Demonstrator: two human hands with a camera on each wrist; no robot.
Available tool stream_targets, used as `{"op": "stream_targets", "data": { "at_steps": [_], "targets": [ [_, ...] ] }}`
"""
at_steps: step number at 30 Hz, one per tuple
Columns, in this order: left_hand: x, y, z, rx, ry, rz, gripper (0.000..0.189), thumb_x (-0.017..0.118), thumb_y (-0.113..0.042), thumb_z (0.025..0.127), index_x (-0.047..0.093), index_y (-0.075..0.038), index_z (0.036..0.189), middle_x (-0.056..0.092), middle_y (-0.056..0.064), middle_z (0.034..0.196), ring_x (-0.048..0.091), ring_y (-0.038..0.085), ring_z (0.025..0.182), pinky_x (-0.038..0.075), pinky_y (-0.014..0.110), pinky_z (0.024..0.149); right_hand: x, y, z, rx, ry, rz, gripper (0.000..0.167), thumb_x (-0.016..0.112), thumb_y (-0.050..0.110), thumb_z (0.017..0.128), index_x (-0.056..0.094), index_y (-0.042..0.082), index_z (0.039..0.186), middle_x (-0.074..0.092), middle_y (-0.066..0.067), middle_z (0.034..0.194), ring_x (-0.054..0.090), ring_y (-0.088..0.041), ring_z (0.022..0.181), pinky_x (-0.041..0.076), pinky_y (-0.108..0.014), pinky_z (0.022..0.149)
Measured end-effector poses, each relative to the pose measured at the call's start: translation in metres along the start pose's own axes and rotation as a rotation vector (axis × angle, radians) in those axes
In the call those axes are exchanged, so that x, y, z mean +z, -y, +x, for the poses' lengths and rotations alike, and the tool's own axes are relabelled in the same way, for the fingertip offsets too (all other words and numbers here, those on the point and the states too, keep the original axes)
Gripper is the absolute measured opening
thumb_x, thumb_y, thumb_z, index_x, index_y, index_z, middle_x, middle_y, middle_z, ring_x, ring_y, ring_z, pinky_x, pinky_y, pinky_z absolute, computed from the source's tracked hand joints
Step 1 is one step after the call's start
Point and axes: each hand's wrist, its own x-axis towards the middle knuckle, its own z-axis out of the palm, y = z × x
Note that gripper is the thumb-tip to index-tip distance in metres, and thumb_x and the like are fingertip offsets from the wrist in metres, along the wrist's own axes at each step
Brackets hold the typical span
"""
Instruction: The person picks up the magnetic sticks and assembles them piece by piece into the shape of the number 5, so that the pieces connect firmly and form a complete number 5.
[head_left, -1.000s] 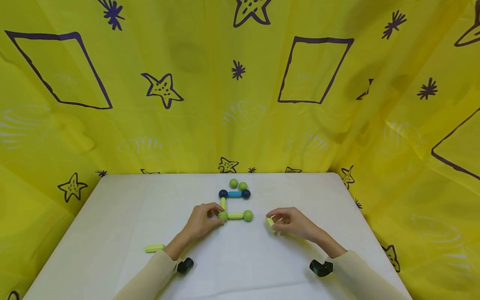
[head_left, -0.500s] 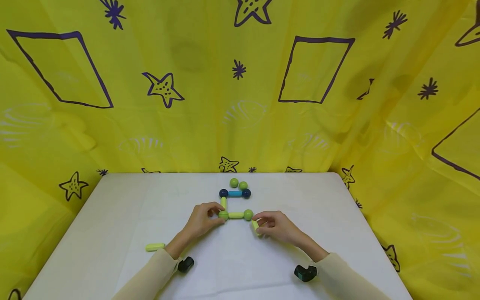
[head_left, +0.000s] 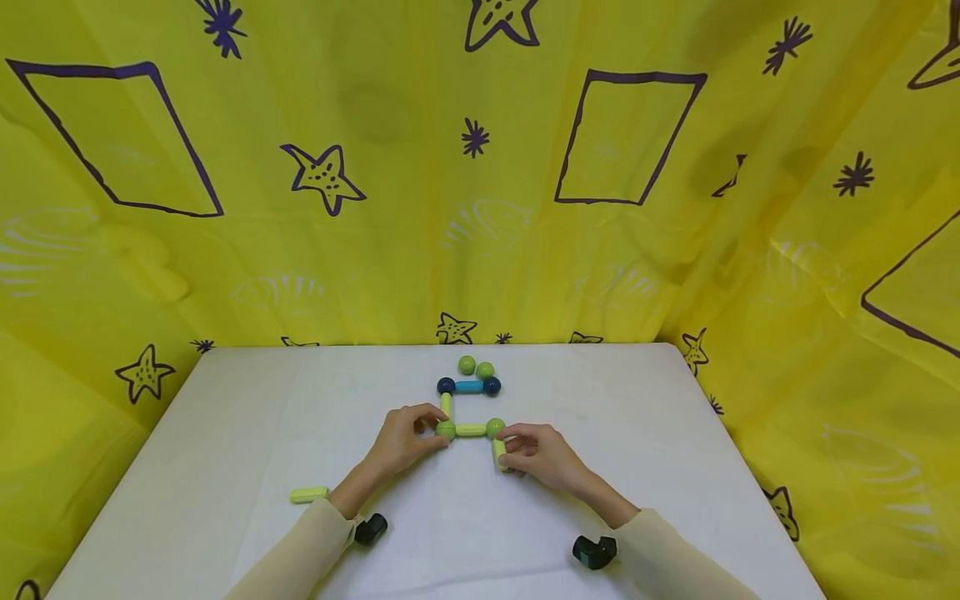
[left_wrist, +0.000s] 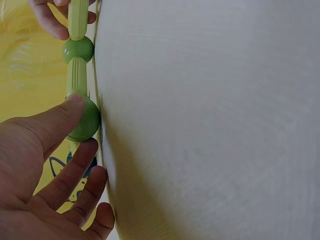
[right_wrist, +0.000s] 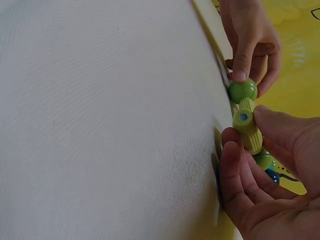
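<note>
My left hand (head_left: 403, 437) pinches the green ball (left_wrist: 86, 120) at the near-left corner of a magnetic stick-and-ball frame. From that ball a light green stick (head_left: 471, 430) runs right to a second green ball (head_left: 495, 427). Another light green stick (head_left: 446, 406) leads away to a navy ball (head_left: 446, 386), which a blue stick (head_left: 469, 387) joins to a second navy ball (head_left: 491, 386). Between thumb and fingers, my right hand (head_left: 546, 457) holds a further light green stick (right_wrist: 244, 120). Its far end meets the right green ball in the left wrist view; its near end shows a metal dot.
Two loose green balls (head_left: 467, 365) lie behind the frame, near the back of the white table (head_left: 615, 392). A loose light green stick (head_left: 308, 495) rests beside my left forearm. A yellow patterned curtain (head_left: 405, 267) surrounds the table's back and sides.
My right hand has moved left with its light green stick, from apart on the right up to the right green ball. The left hand stays on its ball.
</note>
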Motion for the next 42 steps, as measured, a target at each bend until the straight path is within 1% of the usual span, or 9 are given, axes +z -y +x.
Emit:
{"op": "stream_targets", "data": {
  "at_steps": [3, 9, 14, 20, 28, 32, 37, 42],
  "targets": [
    [-0.001, -0.001, 0.0, 0.001, 0.001, -0.004, 0.027, 0.089, -0.016, 0.08, 0.076, -0.015, 0.104, 0.072, -0.004, 0.089, 0.059, 0.016, 0.083, 0.048, 0.033, 0.078, 0.002, 0.001, 0.001, -0.001, -0.021, 0.005, 0.033, 0.079, 0.009, 0.09, 0.071, 0.002, 0.121, 0.072, -0.012, 0.098, 0.071, -0.022, 0.074, 0.058, -0.035, 0.063],
    [-0.002, -0.002, -0.001, -0.002, -0.002, -0.007, 0.027, 0.089, -0.015, 0.08, 0.076, -0.014, 0.104, 0.073, -0.003, 0.089, 0.06, 0.017, 0.083, 0.049, 0.034, 0.079, 0.006, -0.001, 0.004, 0.009, -0.041, -0.043, 0.031, 0.081, 0.01, 0.089, 0.072, 0.004, 0.117, 0.072, -0.008, 0.095, 0.067, -0.015, 0.071, 0.055, -0.027, 0.061],
    [-0.001, -0.002, 0.0, -0.006, 0.0, -0.007, 0.027, 0.089, -0.016, 0.08, 0.076, -0.015, 0.104, 0.072, -0.003, 0.089, 0.06, 0.017, 0.084, 0.049, 0.034, 0.079, 0.009, -0.001, 0.006, 0.01, -0.057, -0.069, 0.03, 0.082, 0.011, 0.088, 0.072, 0.005, 0.115, 0.071, -0.007, 0.095, 0.064, -0.011, 0.069, 0.054, -0.025, 0.06],
    [-0.002, -0.002, 0.001, -0.003, 0.003, -0.009, 0.027, 0.089, -0.016, 0.081, 0.076, -0.014, 0.105, 0.073, -0.002, 0.089, 0.061, 0.019, 0.084, 0.049, 0.034, 0.079, 0.008, 0.001, 0.005, 0.012, -0.079, -0.13, 0.03, 0.085, 0.012, 0.085, 0.073, 0.009, 0.113, 0.07, -0.005, 0.099, 0.061, -0.01, 0.072, 0.05, -0.023, 0.062],
    [-0.002, -0.003, 0.001, -0.003, 0.004, -0.016, 0.027, 0.089, -0.016, 0.081, 0.076, -0.014, 0.105, 0.073, -0.002, 0.089, 0.061, 0.018, 0.084, 0.049, 0.034, 0.079, 0.007, 0.001, 0.005, -0.002, -0.073, -0.162, 0.03, 0.085, 0.013, 0.085, 0.073, 0.01, 0.113, 0.069, -0.004, 0.098, 0.061, -0.013, 0.076, 0.05, -0.023, 0.064],
    [-0.001, -0.002, 0.001, -0.006, 0.005, -0.014, 0.027, 0.089, -0.016, 0.081, 0.076, -0.014, 0.104, 0.073, -0.003, 0.089, 0.061, 0.018, 0.084, 0.049, 0.034, 0.079, 0.007, 0.0, 0.005, -0.01, -0.071, -0.167, 0.031, 0.085, 0.014, 0.085, 0.073, 0.01, 0.113, 0.069, -0.003, 0.097, 0.061, -0.012, 0.075, 0.049, -0.023, 0.065],
    [0.0, -0.002, 0.0, -0.011, 0.004, -0.014, 0.027, 0.089, -0.016, 0.081, 0.076, -0.015, 0.104, 0.073, -0.003, 0.089, 0.06, 0.017, 0.084, 0.049, 0.034, 0.079, 0.003, -0.001, 0.004, -0.012, -0.033, -0.159, 0.031, 0.084, 0.014, 0.087, 0.072, 0.012, 0.115, 0.069, -0.002, 0.099, 0.061, -0.01, 0.076, 0.05, -0.023, 0.066],
    [0.0, -0.003, 0.0, -0.01, 0.002, -0.011, 0.027, 0.089, -0.016, 0.081, 0.076, -0.015, 0.104, 0.072, -0.003, 0.089, 0.059, 0.017, 0.083, 0.048, 0.034, 0.079, -0.006, -0.002, 0.004, -0.027, 0.056, -0.151, 0.032, 0.082, 0.014, 0.089, 0.071, 0.014, 0.119, 0.068, -0.003, 0.105, 0.064, -0.013, 0.079, 0.052, -0.025, 0.068]
  ]
}}
